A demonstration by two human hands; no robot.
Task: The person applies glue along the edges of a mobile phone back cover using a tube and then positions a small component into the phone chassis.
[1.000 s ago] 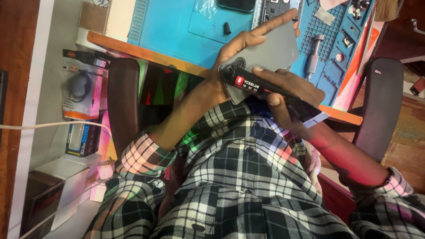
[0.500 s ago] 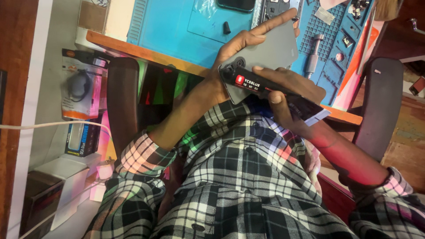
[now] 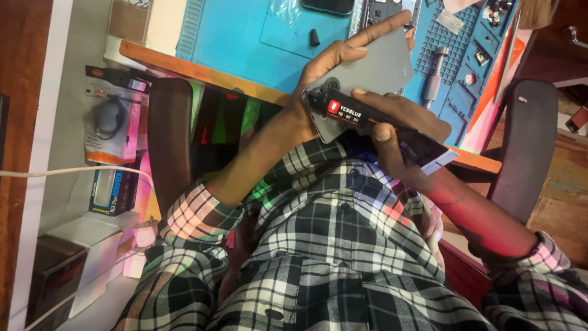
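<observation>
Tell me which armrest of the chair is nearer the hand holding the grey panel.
The dark armrest on the picture's left, by the orange desk edge; the left hand with the flat grey panel is closer to it than to the other armrest.

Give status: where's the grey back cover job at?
Done: grey back cover is off the bench, lifted in the left hand. In hand: right hand presses a black glue tube at its camera-cutout end. Left: cover not yet fitted; parts remain on the blue mat.

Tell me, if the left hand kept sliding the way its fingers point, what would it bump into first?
The left hand, holding the grey phone back panel, points up and right over the blue work mat. It would probably first meet the dark opened phone part near the mat's far edge, though depth is hard to judge.
</observation>
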